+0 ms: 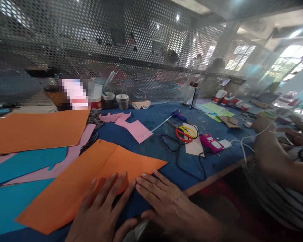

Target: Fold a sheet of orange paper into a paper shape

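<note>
A creased sheet of orange paper [91,168] lies at an angle on the blue tabletop [161,111]. My left hand [103,205] rests on its near edge, fingers spread. Beside it, my right hand [161,191] lies flat with its fingertips on the right part of the same sheet. Neither hand grips anything. Blue paper [17,201] and pink paper [86,134] lie to the left, partly under the orange sheet. Past the sheet is a pink paper scrap [138,129].
A blue glue gun [179,116], scissors with red and yellow handles [185,133], and a magenta power box [212,144] with cords lie to the right. Cups [122,101] and a bottle [190,94] stand before a perforated metal screen [141,43]. Another person's arm [272,154] is at right.
</note>
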A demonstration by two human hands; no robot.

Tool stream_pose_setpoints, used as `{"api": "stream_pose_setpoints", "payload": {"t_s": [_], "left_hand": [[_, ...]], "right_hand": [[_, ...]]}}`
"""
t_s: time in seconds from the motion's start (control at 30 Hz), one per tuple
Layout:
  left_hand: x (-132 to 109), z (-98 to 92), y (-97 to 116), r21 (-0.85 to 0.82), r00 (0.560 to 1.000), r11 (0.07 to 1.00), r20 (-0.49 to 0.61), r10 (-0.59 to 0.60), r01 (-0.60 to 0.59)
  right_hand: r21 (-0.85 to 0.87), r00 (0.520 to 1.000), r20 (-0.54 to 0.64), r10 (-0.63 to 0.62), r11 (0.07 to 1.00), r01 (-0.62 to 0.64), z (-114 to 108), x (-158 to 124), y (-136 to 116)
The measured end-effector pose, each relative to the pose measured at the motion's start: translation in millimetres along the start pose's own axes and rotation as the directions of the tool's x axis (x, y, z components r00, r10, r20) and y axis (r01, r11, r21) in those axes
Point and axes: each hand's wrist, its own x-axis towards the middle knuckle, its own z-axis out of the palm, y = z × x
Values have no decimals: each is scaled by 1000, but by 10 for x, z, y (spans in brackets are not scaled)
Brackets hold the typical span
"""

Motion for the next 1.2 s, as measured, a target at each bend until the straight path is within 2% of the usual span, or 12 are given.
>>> {"api": "stream_pose_setpoints", "payload": {"t_s": [0.17,0.43,0.6,0.77,0.93,1.1,1.2], "left_hand": [[-16,14,-16,2,1000,1000,25,13,-13],[-26,36,-12,0,1000,1000,16,-2,2],[-24,38,-3,-5,1000,1000,18,-2,2],[-50,31,3,4,999,1000,41,0,0],[-184,53,-53,-12,998,998,33,-55,56],[-382,39,-205,18,998,1000,65,-23,21],[-478,-29,-285,23,999,1000,45,-17,16]], "right_hand": [[6,1000,-20,5,1000,-5,19,-70,118],[24,991,-102,92,996,-90,-106,-192,229],[31,967,-203,153,988,-149,-48,-283,325],[-1,955,-259,142,989,-147,14,-328,365],[-10,955,-261,144,988,-152,27,-320,368],[-22,958,-252,135,989,-146,42,-319,390],[-27,959,-254,129,990,-140,44,-322,402]]}}
